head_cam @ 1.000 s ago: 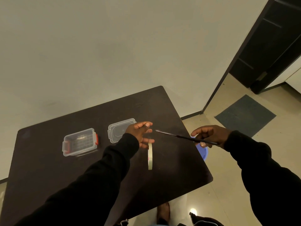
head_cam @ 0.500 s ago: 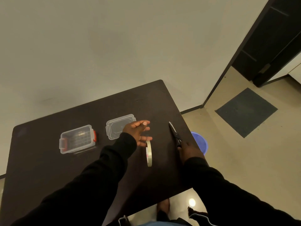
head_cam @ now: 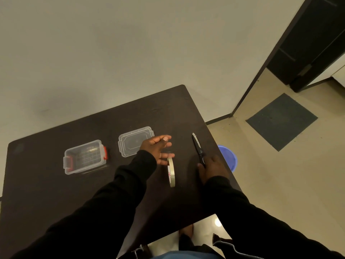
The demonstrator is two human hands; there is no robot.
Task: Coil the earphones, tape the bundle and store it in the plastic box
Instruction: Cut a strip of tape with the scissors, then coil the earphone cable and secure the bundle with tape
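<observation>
Left hand [head_cam: 155, 149] is hovering with fingers spread and relaxed, its lower fingertips touching the top of the tape roll [head_cam: 171, 171], which is standing on edge on the dark table [head_cam: 46, 186]. Right hand [head_cam: 212, 169] is resting over the handle of the scissors [head_cam: 197, 146], which are lying flat with blades pointing away; whether its fingers are gripping cannot be told. Plastic box [head_cam: 85, 157] with red latches is sitting open at left, its lid [head_cam: 135, 141] lying beside it; earphones are not discernible.
</observation>
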